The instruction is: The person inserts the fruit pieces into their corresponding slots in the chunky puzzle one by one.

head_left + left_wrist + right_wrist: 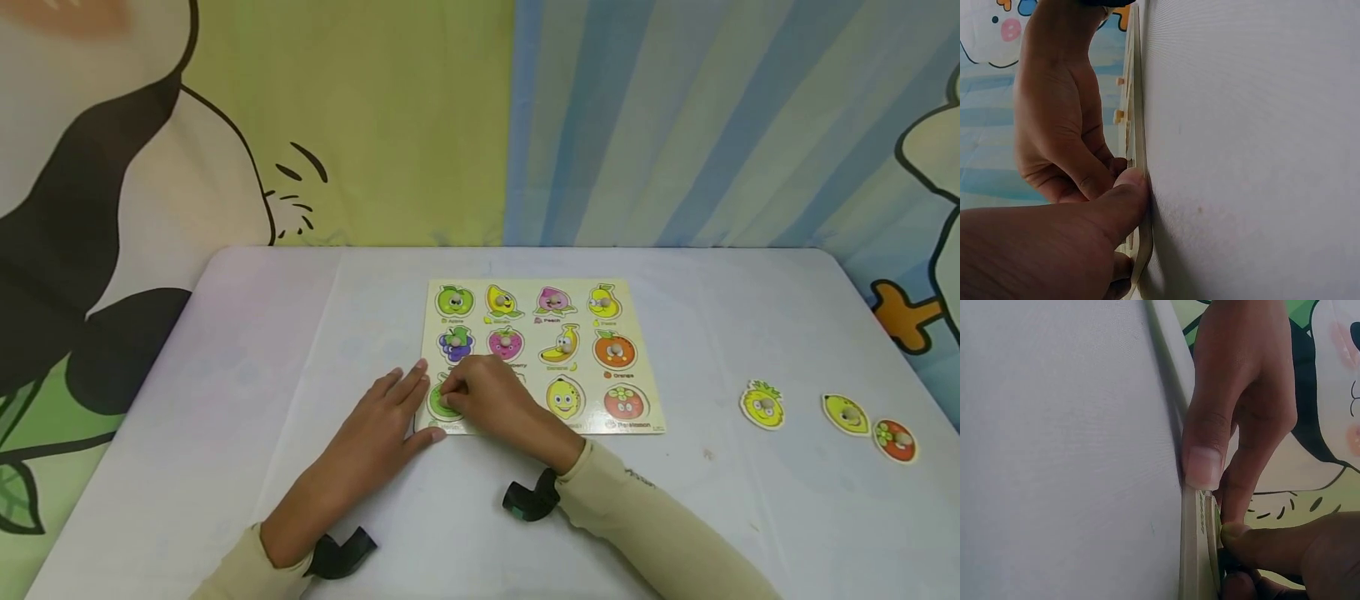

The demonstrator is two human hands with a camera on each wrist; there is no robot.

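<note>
A wooden fruit peg puzzle board [655,392] lies flat on the table. My right hand [498,400] pinches the round green melon piece [437,410] between thumb and fingers at the board's front left recess. My left hand [375,442] rests against the same corner, its fingers along the left edge and its thumb [1204,469] on the front edge. Apple, grape, banana [557,348] and orange [615,352] pieces are among those sitting in the back rows. Part of the front row is hidden under my right hand.
To the right on the white-covered table [697,517] lie a loose pineapple piece [762,407], a lemon piece [845,414] and a tomato piece [895,440]. Black wrist devices [531,497] jut out under both sleeves. A printed cloth backdrop [360,125] stands behind the table.
</note>
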